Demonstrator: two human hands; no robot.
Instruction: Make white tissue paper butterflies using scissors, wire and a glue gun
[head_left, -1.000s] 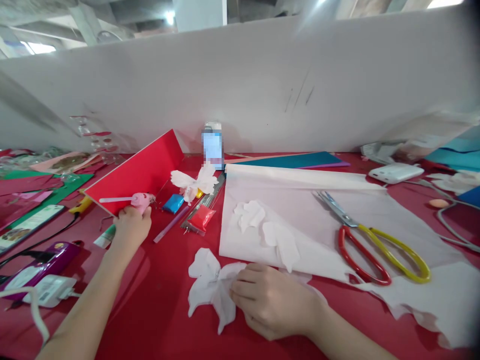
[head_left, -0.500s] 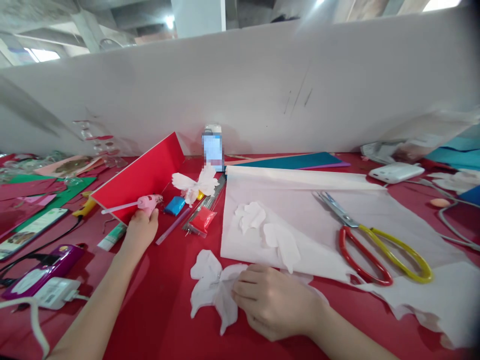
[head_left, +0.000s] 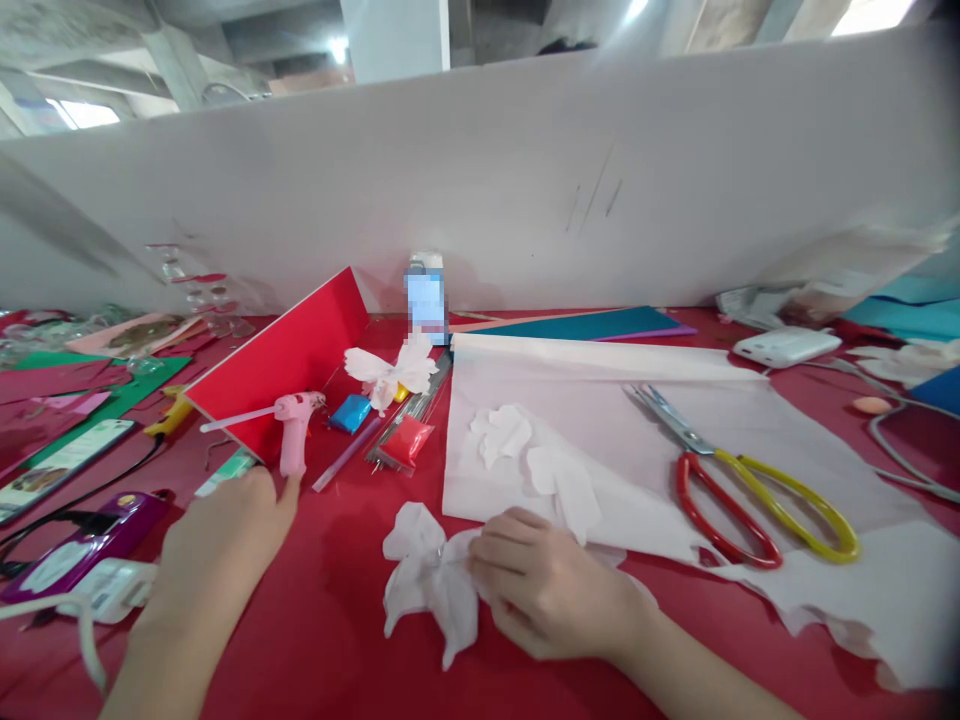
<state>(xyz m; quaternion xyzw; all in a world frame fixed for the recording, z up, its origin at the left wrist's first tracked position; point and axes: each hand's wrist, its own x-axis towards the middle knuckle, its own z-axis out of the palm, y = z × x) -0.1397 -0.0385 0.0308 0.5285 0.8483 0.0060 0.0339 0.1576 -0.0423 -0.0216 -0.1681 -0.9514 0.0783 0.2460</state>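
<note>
1. Pinching the white petalled piece (head_left: pixel 421 585) on the tabletop (head_left: pixel 330 630): right hand (head_left: pixel 544 585), fingers curled closed.
2. Left hand (head_left: pixel 225 530) at the pink glue gun (head_left: pixel 295 430); I cannot tell whether its fingers grip.
3. Glue gun in front of the red board (head_left: pixel 300 345).

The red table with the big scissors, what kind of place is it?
It looks like a craft table, perhaps in a workshop: there's a pink glue gun, big scissors with red and yellow handles, and a white petal-like shape by the right hand.
</note>
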